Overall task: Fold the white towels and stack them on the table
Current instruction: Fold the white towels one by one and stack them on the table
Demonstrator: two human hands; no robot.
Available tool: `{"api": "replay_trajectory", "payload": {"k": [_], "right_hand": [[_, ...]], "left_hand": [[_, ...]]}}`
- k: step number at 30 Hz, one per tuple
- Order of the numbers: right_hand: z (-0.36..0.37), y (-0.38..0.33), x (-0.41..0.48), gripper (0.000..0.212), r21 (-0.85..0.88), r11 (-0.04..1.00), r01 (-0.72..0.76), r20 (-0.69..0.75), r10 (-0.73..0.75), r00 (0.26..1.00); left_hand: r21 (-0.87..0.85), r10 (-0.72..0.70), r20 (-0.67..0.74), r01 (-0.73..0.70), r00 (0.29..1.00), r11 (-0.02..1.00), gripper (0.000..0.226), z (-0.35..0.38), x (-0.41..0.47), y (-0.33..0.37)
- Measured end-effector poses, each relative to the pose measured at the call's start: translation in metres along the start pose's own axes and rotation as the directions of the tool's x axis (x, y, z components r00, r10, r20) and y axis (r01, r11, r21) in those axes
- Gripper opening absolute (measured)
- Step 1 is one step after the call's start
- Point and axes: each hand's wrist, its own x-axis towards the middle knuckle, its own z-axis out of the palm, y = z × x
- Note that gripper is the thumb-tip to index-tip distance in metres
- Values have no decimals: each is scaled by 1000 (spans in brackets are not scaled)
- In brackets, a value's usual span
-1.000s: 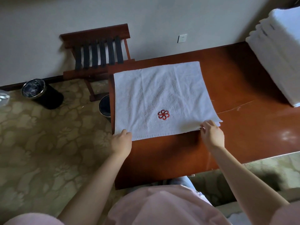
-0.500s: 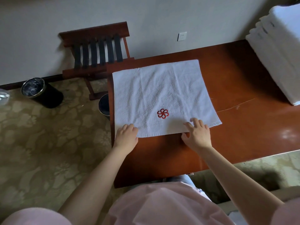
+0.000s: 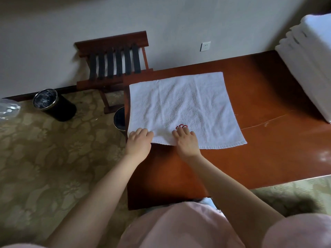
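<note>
A white towel with a small red flower emblem lies spread flat on the left end of the red-brown table. My left hand rests on the towel's near-left corner, fingers lying on top of the cloth. My right hand rests on the near edge by the middle, and its fingertips cover part of the emblem. A tall stack of folded white towels stands at the table's far right.
A wooden luggage rack with black straps stands against the wall behind the table's left end. A black bin sits on the patterned carpet to the left. Another bin is tucked against the table's left side.
My right hand has slid left along the near edge, from the right corner to the middle. My left hand stays at the left corner, fingers now on top of the cloth.
</note>
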Motion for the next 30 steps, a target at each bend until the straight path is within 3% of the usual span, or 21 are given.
{"api": "replay_trajectory", "payload": {"k": [2,5,9,15,20,24,30], "right_hand": [[2,23,-4,44,17,999,-41,41,41,998],[4,67,-25,41,-25,991,-131,21,131,991],[2,109,-51,24,-9,968,-249,-7,249,969],[-14,122,-56,22,98,947,-305,-59,311,949],[-29,123,-52,23,295,895,-334,-198,399,895],[-30,124,-50,23,428,835,-345,-250,476,843],[-58,124,-35,22,587,750,-307,-297,551,780]], "left_hand": [[17,-37,36,36,999,999,29,5,-5,0],[83,-120,238,103,964,991,24,25,-15,0],[78,-159,360,141,919,987,21,42,-22,5],[24,-147,276,146,950,989,39,53,-12,25],[93,-267,263,251,927,964,18,45,-4,40],[142,-324,277,295,905,945,21,31,-6,23],[-70,-422,31,424,906,903,20,-27,11,-2]]}}
